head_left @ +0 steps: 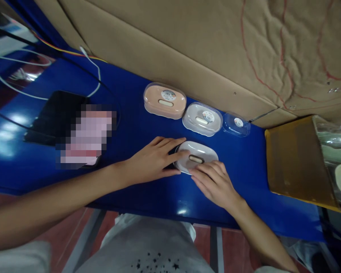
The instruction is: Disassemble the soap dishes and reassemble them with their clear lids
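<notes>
On the blue table, a pale grey-white oval soap dish [197,148] lies flat between my hands, with a small cream oval piece in its top. My left hand [155,159] grips the dish's left end, its fingers reaching over the top and the thumb at the near side. My right hand [213,182] has its fingers bent together on the near right edge. Just behind stand a peach soap dish [153,100] and a white soap dish [191,117], each under a clear cover with a round sticker. To their right lies a loose clear lid [234,129], also with a sticker.
Cardboard [187,57] walls the table's back. An open carton [295,159] with plastic-wrapped items stands at the right. A phone [86,136], its screen blurred out, rests against a dark object [57,113] at the left, near a white cable [19,91].
</notes>
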Motion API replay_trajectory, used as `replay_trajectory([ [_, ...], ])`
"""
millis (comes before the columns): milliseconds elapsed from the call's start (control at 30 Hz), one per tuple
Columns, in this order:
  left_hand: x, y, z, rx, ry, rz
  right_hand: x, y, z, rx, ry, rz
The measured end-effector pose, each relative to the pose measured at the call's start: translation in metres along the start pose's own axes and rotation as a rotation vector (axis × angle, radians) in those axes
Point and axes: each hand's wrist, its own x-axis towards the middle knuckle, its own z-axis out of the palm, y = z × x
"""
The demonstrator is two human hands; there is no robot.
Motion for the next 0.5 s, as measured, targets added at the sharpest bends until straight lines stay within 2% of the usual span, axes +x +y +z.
replay_trajectory([
  [200, 0.000, 0.002, -0.003, 0.068, -0.015, 0.015, -0.003, 0.000, 0.005, -0.099, -0.072, -0.072],
  [300, 0.000, 0.000, -0.002, 0.085, -0.020, 0.040, -0.003, 0.005, 0.003, -0.032, -0.041, -0.064],
  [400, 0.000, 0.000, -0.002, 0.091, -0.019, 0.049, -0.006, 0.031, -0.002, 0.002, 0.067, 0.112],
  [500, 0.000, 0.000, -0.003, 0.082, -0.034, 0.035, -0.013, 0.073, -0.004, -0.160, 0.099, 0.392],
])
